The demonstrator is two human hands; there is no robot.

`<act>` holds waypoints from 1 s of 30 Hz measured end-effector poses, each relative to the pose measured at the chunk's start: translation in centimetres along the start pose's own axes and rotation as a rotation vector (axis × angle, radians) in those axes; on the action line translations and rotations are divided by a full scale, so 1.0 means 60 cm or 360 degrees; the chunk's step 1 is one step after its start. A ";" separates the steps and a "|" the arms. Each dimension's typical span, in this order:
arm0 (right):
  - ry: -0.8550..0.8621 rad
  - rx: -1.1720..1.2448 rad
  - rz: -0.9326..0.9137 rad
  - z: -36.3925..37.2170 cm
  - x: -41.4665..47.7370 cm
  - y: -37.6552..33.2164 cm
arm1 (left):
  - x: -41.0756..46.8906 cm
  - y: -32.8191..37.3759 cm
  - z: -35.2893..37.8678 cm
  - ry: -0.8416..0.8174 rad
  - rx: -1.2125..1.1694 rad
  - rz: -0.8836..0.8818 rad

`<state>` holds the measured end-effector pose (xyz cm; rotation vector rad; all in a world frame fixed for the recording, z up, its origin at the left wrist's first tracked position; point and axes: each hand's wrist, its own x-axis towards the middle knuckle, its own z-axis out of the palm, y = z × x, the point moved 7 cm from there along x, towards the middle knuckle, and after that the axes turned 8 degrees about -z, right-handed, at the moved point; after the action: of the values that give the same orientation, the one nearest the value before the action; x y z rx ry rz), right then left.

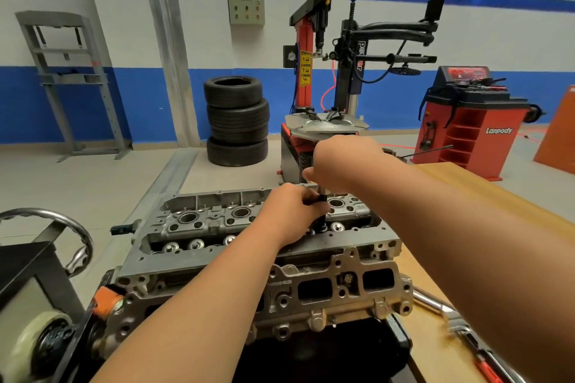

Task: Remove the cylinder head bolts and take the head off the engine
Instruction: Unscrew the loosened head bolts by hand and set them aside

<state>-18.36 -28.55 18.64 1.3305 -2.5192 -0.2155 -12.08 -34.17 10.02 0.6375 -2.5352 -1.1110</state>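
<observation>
Head view: cylinder head (217, 224) sits near centre, left of the wooden surface (485, 196), not lifted off. Left hand (291, 211) grips the socket bar (322, 200) low, right hand (340, 162) grasps its top. Likely mid bolt removal; bolts out: can't tell.

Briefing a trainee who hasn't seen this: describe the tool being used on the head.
Find the cylinder head in the foreground. Toward its right end, a black bar stands upright, the left hand gripping its shaft and the right hand its top. The chrome wrench on the wooden bench lies flat.
</observation>
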 end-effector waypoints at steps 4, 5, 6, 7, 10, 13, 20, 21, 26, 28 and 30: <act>-0.0116 0.0152 -0.0282 0.002 0.001 -0.011 | 0.001 0.000 -0.003 0.0024 -0.0018 -0.0052; -0.0123 0.0171 -0.0338 0.004 0.000 -0.010 | 0.002 -0.001 -0.001 0.0012 -0.0034 -0.0063; -0.0123 0.0176 -0.0382 0.007 -0.001 -0.009 | 0.002 -0.001 0.001 -0.0001 -0.0051 -0.0065; -0.0120 0.0175 -0.0412 0.008 -0.001 -0.009 | 0.001 -0.001 0.002 -0.0017 -0.0062 -0.0052; -0.0120 0.0182 -0.0466 0.009 -0.003 -0.009 | 0.000 0.001 0.004 -0.0070 -0.0153 0.0013; -0.0090 0.0169 -0.0428 0.008 -0.006 -0.006 | 0.003 0.002 0.002 -0.0043 -0.0158 0.0038; -0.0039 -0.0390 -0.0010 -0.007 0.001 -0.006 | 0.011 0.001 0.001 0.0033 -0.0132 0.0013; -0.0074 -0.0355 -0.0023 -0.006 0.004 -0.008 | 0.012 0.001 0.000 0.0043 -0.0134 0.0017; -0.0170 -0.0063 -0.0328 -0.006 -0.002 -0.021 | 0.014 0.003 -0.005 0.0136 -0.0094 -0.0013; -0.0168 -0.0036 -0.0385 -0.009 -0.008 -0.019 | 0.015 0.004 -0.007 0.0166 -0.0104 -0.0024; -0.0167 0.0015 -0.0443 -0.008 -0.011 -0.018 | 0.016 0.003 -0.008 0.0181 -0.0126 -0.0050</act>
<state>-17.01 -28.58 18.69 1.7143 -2.4110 -0.3389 -12.75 -34.86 10.54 0.7011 -2.3810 -1.1454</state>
